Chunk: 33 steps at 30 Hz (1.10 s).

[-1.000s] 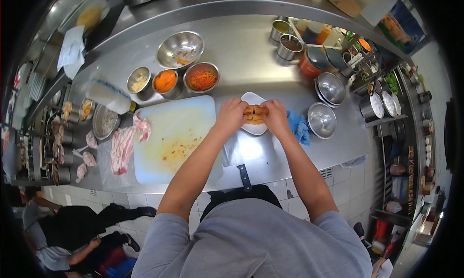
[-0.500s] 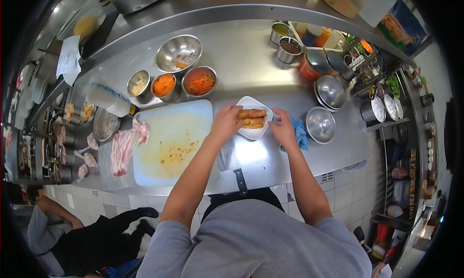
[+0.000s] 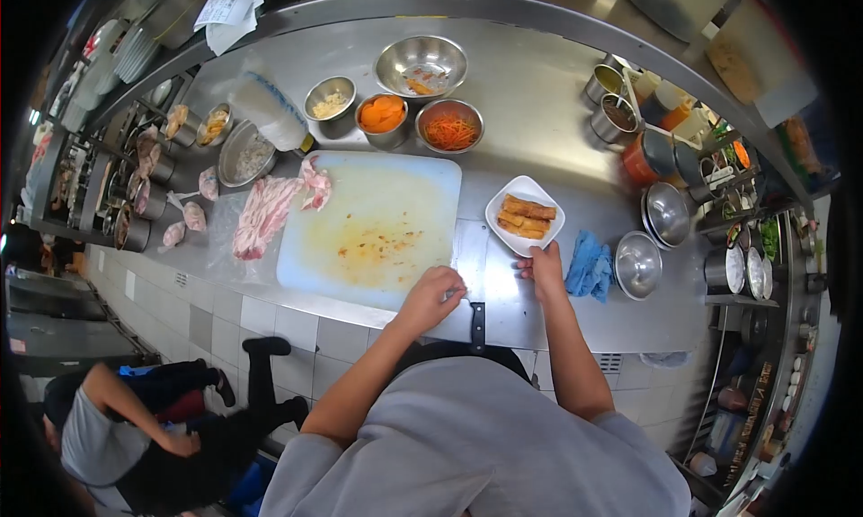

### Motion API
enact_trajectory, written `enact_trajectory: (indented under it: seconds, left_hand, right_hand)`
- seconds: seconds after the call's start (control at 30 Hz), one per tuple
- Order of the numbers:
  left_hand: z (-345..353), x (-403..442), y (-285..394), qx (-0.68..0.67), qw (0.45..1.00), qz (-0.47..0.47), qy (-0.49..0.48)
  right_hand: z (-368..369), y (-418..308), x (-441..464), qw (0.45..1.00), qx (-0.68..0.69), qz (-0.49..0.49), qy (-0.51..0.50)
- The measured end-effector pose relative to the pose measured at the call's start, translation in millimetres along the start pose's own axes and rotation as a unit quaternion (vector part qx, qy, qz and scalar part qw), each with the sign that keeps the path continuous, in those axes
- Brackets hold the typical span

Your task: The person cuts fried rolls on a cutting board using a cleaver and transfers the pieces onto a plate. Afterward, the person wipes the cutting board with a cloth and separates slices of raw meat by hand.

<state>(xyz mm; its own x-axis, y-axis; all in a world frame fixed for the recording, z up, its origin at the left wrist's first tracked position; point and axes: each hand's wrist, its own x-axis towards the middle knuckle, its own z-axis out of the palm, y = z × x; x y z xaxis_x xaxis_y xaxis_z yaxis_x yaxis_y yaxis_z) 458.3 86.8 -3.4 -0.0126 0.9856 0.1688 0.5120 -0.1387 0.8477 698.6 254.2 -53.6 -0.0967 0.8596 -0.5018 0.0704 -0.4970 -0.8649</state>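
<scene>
My right hand (image 3: pixel 545 271) grips the near edge of a small white square dish (image 3: pixel 555 220). Several browned fried rolls (image 3: pixel 527 214) are stacked in the dish. Over the cutting board's near right corner, my left hand (image 3: pixel 434 298) has its fingers curled in, with nothing visible in them. Just right of that hand, a knife (image 3: pixel 478 326) shows its black handle at the counter's front edge. The white cutting board (image 3: pixel 395 193) is stained yellow and carries brown crumbs.
Behind the board stand bowls of shredded carrot (image 3: pixel 451 130), sliced carrot (image 3: pixel 382 114) and chopped garlic-like pieces (image 3: pixel 330 104). Raw meat strips (image 3: pixel 265 213) lie at left. A blue cloth (image 3: pixel 590 267) and steel bowls (image 3: pixel 639 265) sit at right. Another person (image 3: pixel 135 427) is at lower left.
My left hand has let go of the rolls and drawn back toward me. My right hand has closed on the dish's near edge. The camera view has shifted.
</scene>
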Motion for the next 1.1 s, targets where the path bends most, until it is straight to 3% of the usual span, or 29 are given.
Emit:
enact_trajectory:
  seconds: [0.2, 0.33, 0.5, 0.8, 1.1]
  left_hand:
    - [-14.5, -7.9, -14.1, 0.025, 0.999, -0.015, 0.015]
    - [-10.4, 19.8, -4.9, -0.007, 0.999, -0.023, -0.034]
    - [37.4, 86.2, 10.7, 0.037, 0.995, 0.045, -0.076]
    - [208.5, 165.9, 77.3, 0.115, 0.907, 0.231, -0.332]
    - [280.4, 200.7, 10.8, 0.164, 0.891, 0.298, -0.301]
  right_hand:
    - [-8.5, -0.7, -12.5, 0.999, 0.037, -0.016, 0.01]
    - [-37.4, -10.3, -47.2, 0.998, 0.032, -0.042, 0.025]
    - [-86.1, -5.0, -116.0, 0.996, 0.027, -0.059, 0.065]
    - [-125.2, 45.4, -248.7, 0.952, 0.11, -0.045, 0.282]
    - [-106.8, 107.8, -335.8, 0.852, 0.229, -0.039, 0.469]
